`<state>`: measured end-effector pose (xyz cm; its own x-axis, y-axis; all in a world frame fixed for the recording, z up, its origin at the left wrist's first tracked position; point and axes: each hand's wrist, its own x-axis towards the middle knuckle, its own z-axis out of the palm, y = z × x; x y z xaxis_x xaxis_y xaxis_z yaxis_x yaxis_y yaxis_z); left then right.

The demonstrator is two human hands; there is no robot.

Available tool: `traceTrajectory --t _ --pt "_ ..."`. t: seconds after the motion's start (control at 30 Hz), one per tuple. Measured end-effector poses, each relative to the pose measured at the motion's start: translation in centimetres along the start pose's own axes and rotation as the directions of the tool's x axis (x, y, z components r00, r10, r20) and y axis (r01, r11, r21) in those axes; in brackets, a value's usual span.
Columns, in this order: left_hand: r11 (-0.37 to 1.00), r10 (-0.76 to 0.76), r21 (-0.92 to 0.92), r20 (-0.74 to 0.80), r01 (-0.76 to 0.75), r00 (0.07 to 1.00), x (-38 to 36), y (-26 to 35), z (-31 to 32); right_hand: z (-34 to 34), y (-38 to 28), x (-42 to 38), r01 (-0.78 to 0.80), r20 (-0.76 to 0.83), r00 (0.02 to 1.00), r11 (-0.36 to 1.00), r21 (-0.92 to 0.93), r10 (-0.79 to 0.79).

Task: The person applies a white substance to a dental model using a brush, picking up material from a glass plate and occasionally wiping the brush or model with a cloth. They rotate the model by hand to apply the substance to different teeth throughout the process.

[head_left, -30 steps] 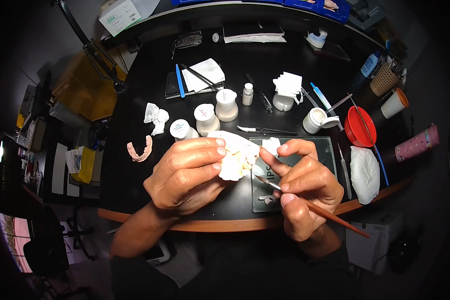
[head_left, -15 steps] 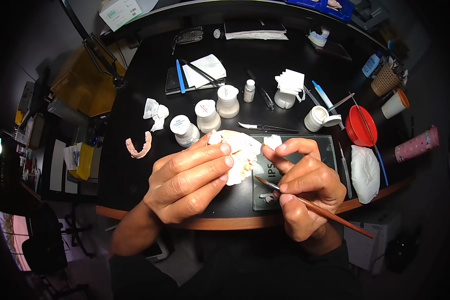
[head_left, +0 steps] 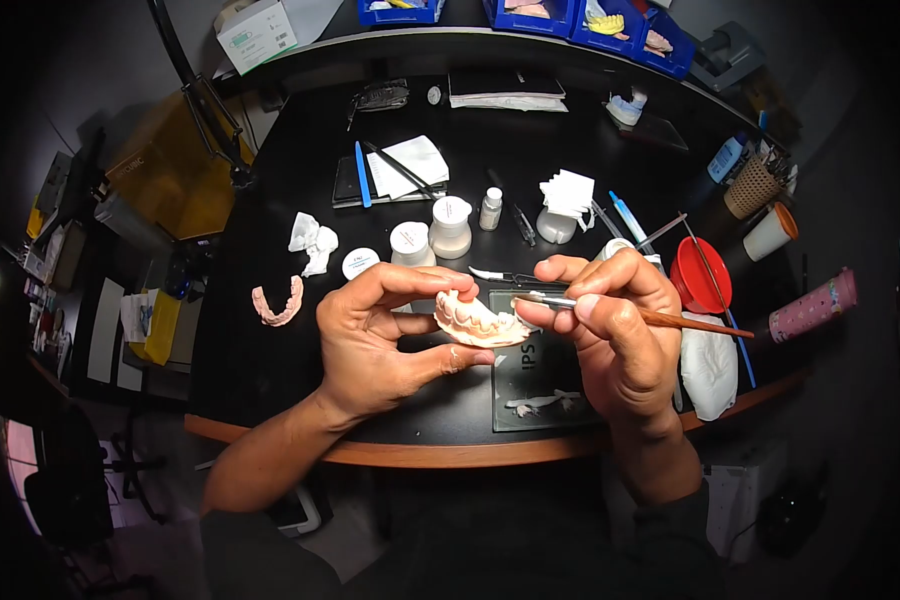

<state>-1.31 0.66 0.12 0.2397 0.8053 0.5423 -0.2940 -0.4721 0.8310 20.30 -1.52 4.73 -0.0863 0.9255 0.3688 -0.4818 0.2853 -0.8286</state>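
A pale dental model (head_left: pixel 475 322) is held up between the thumb and fingers of my left hand (head_left: pixel 385 335), its row of teeth facing me. My right hand (head_left: pixel 625 330) grips a brush (head_left: pixel 670 319) with a reddish wooden handle, its tip by the model's right end. The right index finger is close to that end; whether it touches cannot be made out. Below the model lies a glass slab (head_left: pixel 540 385) with smears of white material. Behind the hands are tweezers (head_left: pixel 510 276) with a white tip.
Labelled jars (head_left: pixel 451 228), a small bottle (head_left: pixel 491 208) and a tissue-topped jar (head_left: pixel 560 222) stand behind the hands. A pink arch model (head_left: pixel 278 303) lies left. On the right are a red bowl (head_left: pixel 700 278), a white cloth (head_left: pixel 709 370) and a pink bottle (head_left: pixel 812 305).
The model has been turned from a broad face to an edge-on view. My left thumb now shows beneath it. My right hand and the brush have moved up, and the view has shifted.
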Motion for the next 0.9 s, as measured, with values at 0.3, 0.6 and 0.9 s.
traceTrajectory --t 0.3,0.6,0.9 --pt "0.994 -0.101 -0.05 -0.02 0.1 0.995 0.13 0.31 -0.04 -0.69 0.87 0.15 -0.046 0.041 0.998 0.998 -0.038 0.047" --pt "0.995 -0.098 -0.004 0.059 0.099 0.993 0.01 0.07 -0.37 -0.64 0.67 0.15 -0.07 0.021 0.997 0.995 -0.072 0.072" --pt "0.996 -0.089 0.011 0.075 0.089 0.993 0.1 0.13 -0.41 -0.47 0.31 0.13 -0.107 0.013 0.994 0.989 -0.103 0.109"
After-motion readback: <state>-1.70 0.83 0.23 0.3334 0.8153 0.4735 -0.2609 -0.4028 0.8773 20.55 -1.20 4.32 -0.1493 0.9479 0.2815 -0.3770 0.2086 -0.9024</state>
